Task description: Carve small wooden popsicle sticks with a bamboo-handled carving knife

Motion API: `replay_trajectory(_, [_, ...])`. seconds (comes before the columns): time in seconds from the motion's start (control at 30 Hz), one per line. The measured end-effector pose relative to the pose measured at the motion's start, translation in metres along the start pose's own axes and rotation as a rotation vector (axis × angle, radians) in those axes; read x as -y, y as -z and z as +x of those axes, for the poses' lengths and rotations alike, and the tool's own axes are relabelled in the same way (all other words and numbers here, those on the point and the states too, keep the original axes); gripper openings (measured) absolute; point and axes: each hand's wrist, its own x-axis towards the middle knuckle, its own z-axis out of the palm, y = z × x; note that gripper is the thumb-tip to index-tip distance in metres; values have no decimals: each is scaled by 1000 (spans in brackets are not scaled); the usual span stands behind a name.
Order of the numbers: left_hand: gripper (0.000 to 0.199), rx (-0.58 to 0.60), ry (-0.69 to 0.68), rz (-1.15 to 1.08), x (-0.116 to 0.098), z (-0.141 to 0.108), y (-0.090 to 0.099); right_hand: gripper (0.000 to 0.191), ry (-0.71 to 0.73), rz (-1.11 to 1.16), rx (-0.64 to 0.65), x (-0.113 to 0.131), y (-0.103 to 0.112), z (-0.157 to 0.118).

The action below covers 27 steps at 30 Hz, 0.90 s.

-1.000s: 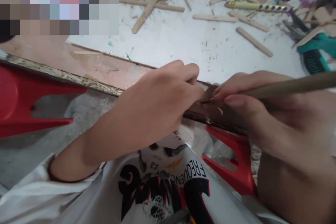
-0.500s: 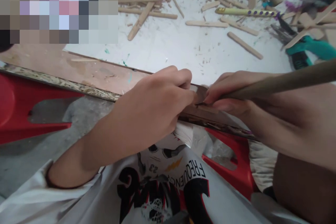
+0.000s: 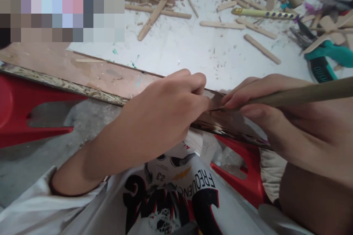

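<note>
My left hand (image 3: 171, 106) is closed at the near edge of the table, its fingers pinched together. Whatever they hold is hidden behind the fingers. Just to the right, my right hand (image 3: 275, 102) grips a tool by its long, round wooden handle (image 3: 309, 93), which slants up to the right. The tool's tip, near my left fingertips, looks thin and flat like a blade, but is mostly covered. Both hands are close together above the brown table edge (image 3: 234, 126).
Several flat wooden sticks (image 3: 261, 49) and shavings lie on the white sheet (image 3: 182, 51). Teal-handled pliers (image 3: 328, 53) and a yellow-green pen-like item (image 3: 261, 13) are at the right. Red plastic stools (image 3: 16, 106) stand below the table edge.
The view has shifted slightly. My right hand has moved a little to the right, away from my left fingers, and its thumb has drawn back along the handle. My left hand keeps its pinch.
</note>
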Motion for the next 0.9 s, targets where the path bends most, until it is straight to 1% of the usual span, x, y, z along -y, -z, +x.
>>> replay_trajectory(0.17, [30,1,0,1,0,0,0,12,-17,-34,19,2,1,1])
replay_trajectory(0.43, [31,10,-5,-8,0,0,1,15,-44,-21,-34,6,-3,2])
replay_trajectory(0.63, [32,-5,1,4,0,0,0,10,-33,1,-49,3,-3,0])
replay_trajectory(0.83, [30,13,1,-20,0,1,1,8,-4,-47,-21,7,-3,1])
replay_trajectory(0.9, [31,10,-2,-14,1,1,1,8,-27,-48,-36,9,-3,1])
